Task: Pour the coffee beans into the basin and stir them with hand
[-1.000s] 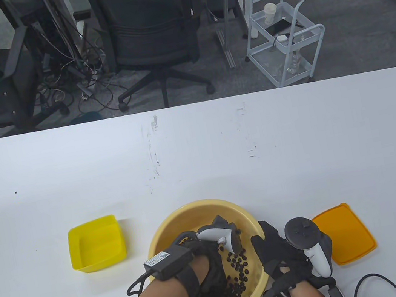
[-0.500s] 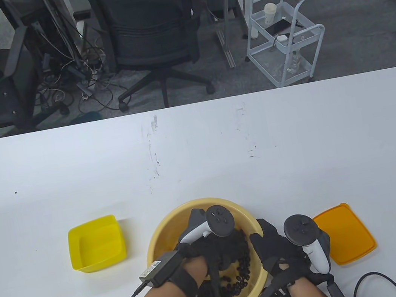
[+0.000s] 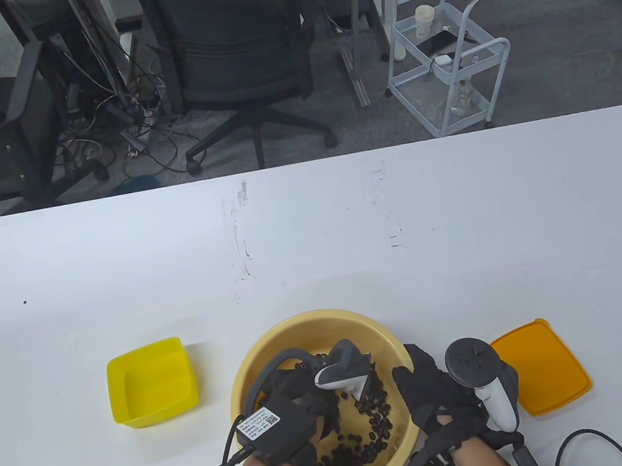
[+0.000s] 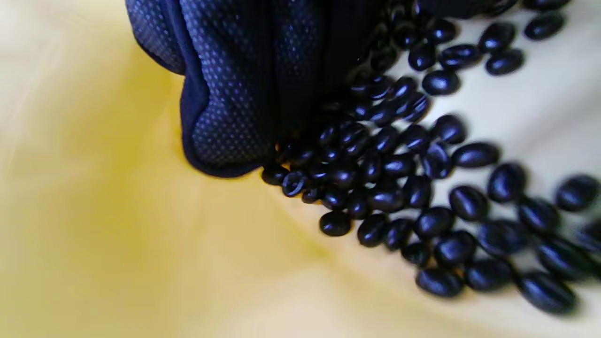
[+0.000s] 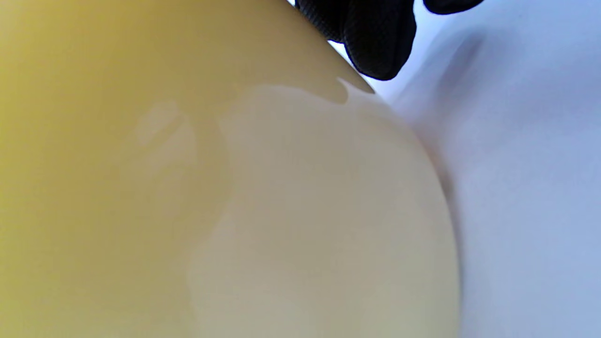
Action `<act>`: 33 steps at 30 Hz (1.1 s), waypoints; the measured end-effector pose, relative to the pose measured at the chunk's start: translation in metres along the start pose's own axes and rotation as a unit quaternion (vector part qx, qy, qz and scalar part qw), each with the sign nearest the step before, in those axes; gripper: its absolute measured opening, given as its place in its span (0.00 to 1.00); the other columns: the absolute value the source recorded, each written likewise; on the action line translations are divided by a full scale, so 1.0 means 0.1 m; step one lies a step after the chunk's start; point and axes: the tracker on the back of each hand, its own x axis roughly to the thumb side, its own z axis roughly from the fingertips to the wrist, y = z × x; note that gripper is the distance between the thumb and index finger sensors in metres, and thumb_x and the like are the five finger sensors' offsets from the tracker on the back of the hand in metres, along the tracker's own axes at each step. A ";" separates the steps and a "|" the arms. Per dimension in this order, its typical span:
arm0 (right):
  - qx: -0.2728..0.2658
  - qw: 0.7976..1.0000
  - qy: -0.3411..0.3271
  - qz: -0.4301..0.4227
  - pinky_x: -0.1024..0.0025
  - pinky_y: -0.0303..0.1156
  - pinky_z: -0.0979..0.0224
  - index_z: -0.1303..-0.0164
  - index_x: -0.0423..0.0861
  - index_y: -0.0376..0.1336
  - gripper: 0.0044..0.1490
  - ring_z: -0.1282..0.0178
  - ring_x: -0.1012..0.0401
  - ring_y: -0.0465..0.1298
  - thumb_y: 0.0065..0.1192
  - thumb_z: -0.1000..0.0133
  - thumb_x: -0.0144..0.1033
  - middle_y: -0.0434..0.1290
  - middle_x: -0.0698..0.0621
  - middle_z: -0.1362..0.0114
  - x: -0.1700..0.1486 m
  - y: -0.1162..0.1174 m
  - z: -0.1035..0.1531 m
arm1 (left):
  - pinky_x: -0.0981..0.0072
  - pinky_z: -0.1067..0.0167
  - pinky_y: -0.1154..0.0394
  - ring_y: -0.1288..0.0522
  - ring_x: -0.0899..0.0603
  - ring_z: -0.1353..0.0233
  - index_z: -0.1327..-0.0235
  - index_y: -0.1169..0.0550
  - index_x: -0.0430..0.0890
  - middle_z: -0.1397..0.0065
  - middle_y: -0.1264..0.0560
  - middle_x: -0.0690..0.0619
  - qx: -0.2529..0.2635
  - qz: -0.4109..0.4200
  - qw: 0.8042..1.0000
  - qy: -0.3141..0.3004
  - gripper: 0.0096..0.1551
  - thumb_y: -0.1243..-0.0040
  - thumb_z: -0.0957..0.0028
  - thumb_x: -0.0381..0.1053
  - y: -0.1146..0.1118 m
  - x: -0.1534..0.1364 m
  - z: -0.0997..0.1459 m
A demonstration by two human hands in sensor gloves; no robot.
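The round yellow basin (image 3: 303,323) sits near the table's front edge with dark coffee beans (image 3: 376,414) spread over its floor. My left hand (image 3: 308,405) is down inside the basin. Its gloved fingers (image 4: 225,94) hang into the beans (image 4: 422,197) against the inner wall (image 4: 94,234) and push them. My right hand (image 3: 411,374) holds the basin's right side, thumb at the rim and fingers on the outside. A fingertip (image 5: 375,42) rests on the outer wall (image 5: 188,188). The tracker hides the left fingertips in the table view.
An empty square yellow container (image 3: 151,381) stands left of the basin. An orange lid (image 3: 542,366) lies flat to its right, just past my right hand. Cables trail off the table's (image 3: 310,227) front edge near both wrists. Chairs and a cart stand beyond the far edge.
My left hand has swept round inside the basin, first toward its far side, then back to the left and nearer, shifting the beans. The right hand and the basin have stayed put.
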 end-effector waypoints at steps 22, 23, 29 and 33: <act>-0.001 1.000 -0.003 0.003 0.40 0.51 0.26 0.31 0.38 0.37 0.40 0.27 0.41 0.65 0.40 0.44 0.49 0.51 0.38 0.26 -0.02 -0.01 0.01 | 0.56 0.34 0.28 0.15 0.49 0.41 0.33 0.36 0.36 0.37 0.22 0.49 -0.018 0.460 0.802 -0.381 0.37 0.63 0.38 0.65 0.15 0.06 -0.22; -0.001 1.000 -0.004 0.002 0.40 0.51 0.26 0.31 0.38 0.37 0.40 0.27 0.41 0.65 0.40 0.44 0.49 0.51 0.38 0.26 -0.03 -0.01 0.01 | 0.56 0.31 0.30 0.17 0.48 0.38 0.31 0.39 0.36 0.34 0.25 0.49 0.003 0.475 0.799 -0.370 0.37 0.62 0.38 0.64 0.16 0.02 -0.22; 0.003 1.000 -0.006 -0.003 0.40 0.51 0.26 0.32 0.37 0.37 0.41 0.27 0.41 0.65 0.39 0.44 0.49 0.52 0.38 0.27 -0.02 -0.01 0.01 | 0.50 0.26 0.37 0.21 0.46 0.38 0.29 0.39 0.40 0.31 0.28 0.46 0.167 0.415 0.857 -0.257 0.35 0.58 0.41 0.62 0.20 -0.16 -0.08; 0.003 1.000 -0.006 -0.003 0.40 0.51 0.26 0.32 0.37 0.37 0.41 0.27 0.41 0.65 0.39 0.44 0.49 0.52 0.38 0.27 -0.02 -0.01 0.01 | 0.45 0.26 0.39 0.23 0.42 0.37 0.28 0.37 0.46 0.31 0.28 0.45 0.240 0.285 0.907 -0.196 0.33 0.54 0.42 0.60 0.22 -0.13 0.02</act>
